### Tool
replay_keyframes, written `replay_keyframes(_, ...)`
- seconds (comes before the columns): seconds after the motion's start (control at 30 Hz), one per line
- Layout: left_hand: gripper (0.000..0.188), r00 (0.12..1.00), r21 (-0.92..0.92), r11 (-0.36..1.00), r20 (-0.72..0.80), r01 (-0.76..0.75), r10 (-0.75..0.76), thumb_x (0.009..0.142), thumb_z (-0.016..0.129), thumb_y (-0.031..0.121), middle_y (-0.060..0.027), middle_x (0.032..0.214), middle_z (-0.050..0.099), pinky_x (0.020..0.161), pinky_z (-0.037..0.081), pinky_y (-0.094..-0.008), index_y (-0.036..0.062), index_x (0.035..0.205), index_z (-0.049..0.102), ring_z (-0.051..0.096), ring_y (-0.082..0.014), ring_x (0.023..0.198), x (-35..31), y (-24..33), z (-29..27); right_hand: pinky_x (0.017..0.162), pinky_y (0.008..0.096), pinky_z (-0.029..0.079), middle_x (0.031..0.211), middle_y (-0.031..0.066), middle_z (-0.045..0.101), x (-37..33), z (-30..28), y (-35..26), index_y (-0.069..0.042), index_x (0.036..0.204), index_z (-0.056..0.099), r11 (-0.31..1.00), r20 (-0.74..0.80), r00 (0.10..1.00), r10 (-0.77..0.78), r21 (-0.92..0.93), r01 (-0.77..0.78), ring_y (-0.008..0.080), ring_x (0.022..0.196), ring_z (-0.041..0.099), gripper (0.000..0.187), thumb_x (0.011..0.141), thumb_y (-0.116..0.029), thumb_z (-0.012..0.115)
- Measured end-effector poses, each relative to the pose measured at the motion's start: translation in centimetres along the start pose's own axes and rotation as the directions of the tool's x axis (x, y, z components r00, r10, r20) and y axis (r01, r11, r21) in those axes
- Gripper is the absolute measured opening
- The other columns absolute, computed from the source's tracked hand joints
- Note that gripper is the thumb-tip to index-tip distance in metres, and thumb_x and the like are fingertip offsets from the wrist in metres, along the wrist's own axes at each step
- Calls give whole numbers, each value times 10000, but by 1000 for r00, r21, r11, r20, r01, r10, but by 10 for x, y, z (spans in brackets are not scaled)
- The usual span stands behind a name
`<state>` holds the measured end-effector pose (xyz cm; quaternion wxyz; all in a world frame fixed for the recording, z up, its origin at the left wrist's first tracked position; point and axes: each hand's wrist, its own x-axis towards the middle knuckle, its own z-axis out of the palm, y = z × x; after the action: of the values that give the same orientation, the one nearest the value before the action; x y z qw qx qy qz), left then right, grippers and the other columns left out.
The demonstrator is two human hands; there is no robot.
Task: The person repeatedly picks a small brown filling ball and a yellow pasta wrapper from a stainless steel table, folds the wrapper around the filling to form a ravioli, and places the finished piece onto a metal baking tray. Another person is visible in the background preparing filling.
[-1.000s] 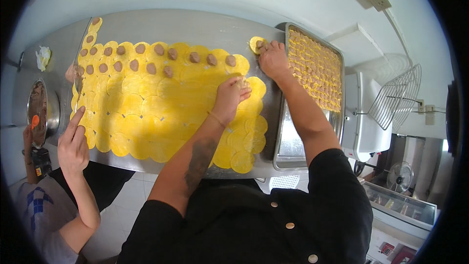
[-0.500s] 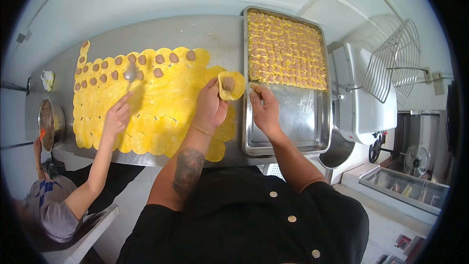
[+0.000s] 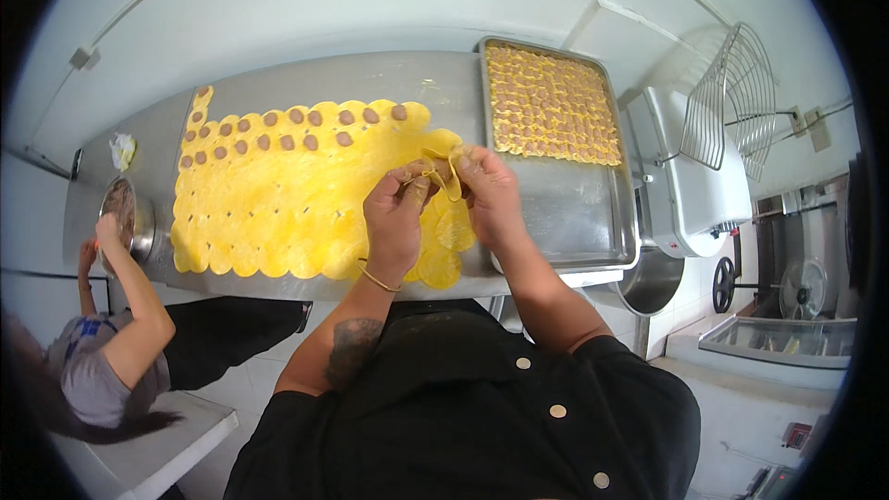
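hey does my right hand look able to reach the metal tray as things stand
Probably yes: the metal tray lies beside your right hand with nothing visible between, though that hand holds a yellow wrapper.

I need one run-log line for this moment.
left hand: holding yellow wrapper; right hand: holding same wrapper; metal tray: filled pieces at far end

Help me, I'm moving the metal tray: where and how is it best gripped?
Grip the metal tray by its long raised rims, from left and right, hands probably toward the far half: it lies flat, and the filled pieces crowd that end, so weight likely sits there.
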<state>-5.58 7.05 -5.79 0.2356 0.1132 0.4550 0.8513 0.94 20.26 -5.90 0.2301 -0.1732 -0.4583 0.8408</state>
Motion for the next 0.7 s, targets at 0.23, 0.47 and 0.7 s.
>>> replay_keyframes(0.23,172,996,-197,978,35,-71,80,1019,630,13,-96,1143,722,926,613,-346,3,1182,683,710,-182,1042,-54,79,-67,854,277,533,1028,34,715,-74,85,22,14,1224,686,876,189,966,-177,-416,242,100,936,646,253,989,-79,701)
replay_keyframes(0.47,124,969,-95,989,207,-116,134,998,657,-3,-97,1072,737,849,631,-320,17,1118,681,724,-182,951,-78,111,-100,747,255,523,922,33,694,-96,133,32,18,1096,696,957,110,986,-125,-249,149,85,848,630,154,1012,-109,674)
replay_keyframes(0.7,129,975,-222,975,220,10,40,1007,624,-27,-129,1162,716,863,616,-346,11,1131,627,715,-205,1028,-80,115,-107,689,279,499,864,35,667,-120,139,20,-7,972,677,575,365,789,-494,-545,611,112,760,619,117,917,-95,730)
